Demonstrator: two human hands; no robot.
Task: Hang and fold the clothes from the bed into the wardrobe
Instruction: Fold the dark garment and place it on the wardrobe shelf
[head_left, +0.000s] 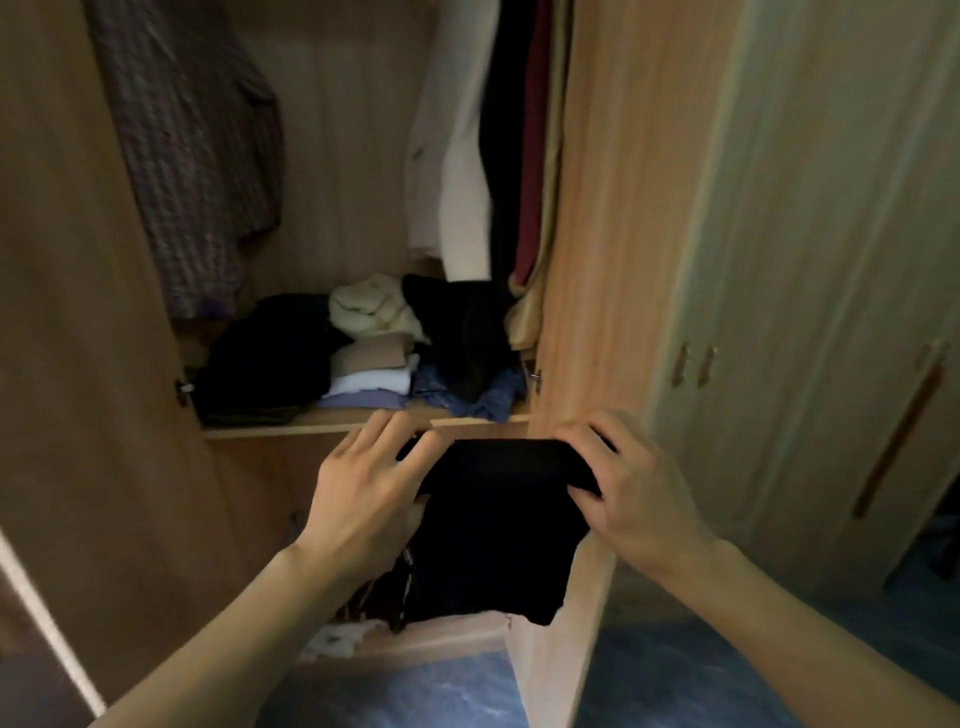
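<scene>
Pinching the upper fold of a black garment, the right hand has its fingers curled over the top edge and its thumb pressed against the front. The left hand grips the opposite end, fingers spread across the top and thumb tucked beneath. The garment hangs folded between them, just below the front edge of the wardrobe shelf, with its lower part draped into the open drawer under that shelf.

Also below the shelf, the drawer holds dark striped clothing and something pale near its front wall; neither is sharp enough to name.

On the shelf lie a black heap at the left end, a cream bundle towards the back, a folded stack of beige, white and lilac pieces in the middle, a dark garment towards the right end and blue denim at the front right.

Above the shelf's left end hangs a checked shirt. Above its right end hang a white garment, a black one and a maroon one, side by side.

To the right of the shelf stands the open wardrobe door, and further right a cream cupboard with a pair of handles. Blue flooring shows well below the shelf.
</scene>
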